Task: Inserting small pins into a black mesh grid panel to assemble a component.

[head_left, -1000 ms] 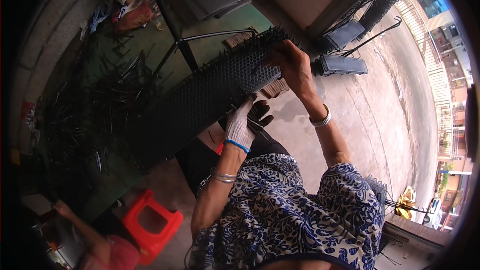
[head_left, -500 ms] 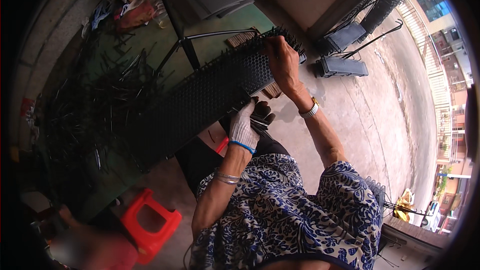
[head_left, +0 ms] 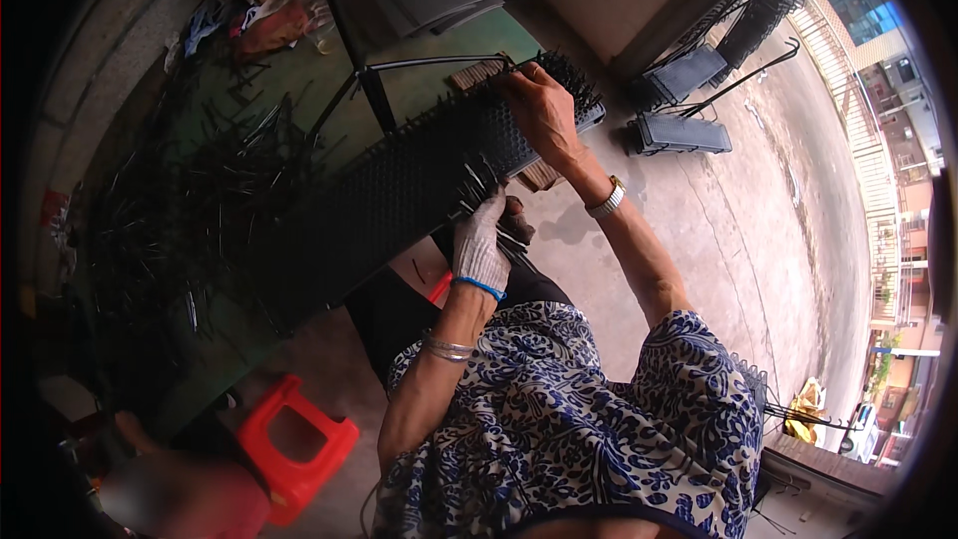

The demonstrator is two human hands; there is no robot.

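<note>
A long black panel (head_left: 399,185) with rows of small honeycomb holes lies slanted in front of me over the green tabletop's edge. Thin black strips (head_left: 569,80) stand up in its far right end and along its far edge. My left hand (head_left: 483,248), in a white knit glove with dark fingers, grips a bundle of thin black sticks (head_left: 477,183) at the panel's near edge; their tips fan out above the fingers. Bare and pinched, my right hand (head_left: 544,112) is on the panel's right part among the standing strips. Its fingertips hide what they hold.
Loose black sticks (head_left: 200,210) heap on the green table (head_left: 489,35) at left. A black metal stand (head_left: 374,95) rises behind the panel. A red stool (head_left: 299,449) stands lower left, beside a blurred person (head_left: 190,494). Black baskets (head_left: 684,133) sit on the floor at right.
My right hand has moved slightly left along the panel. My left hand has shifted a little left, and the stick tips now fan out above its fingers.
</note>
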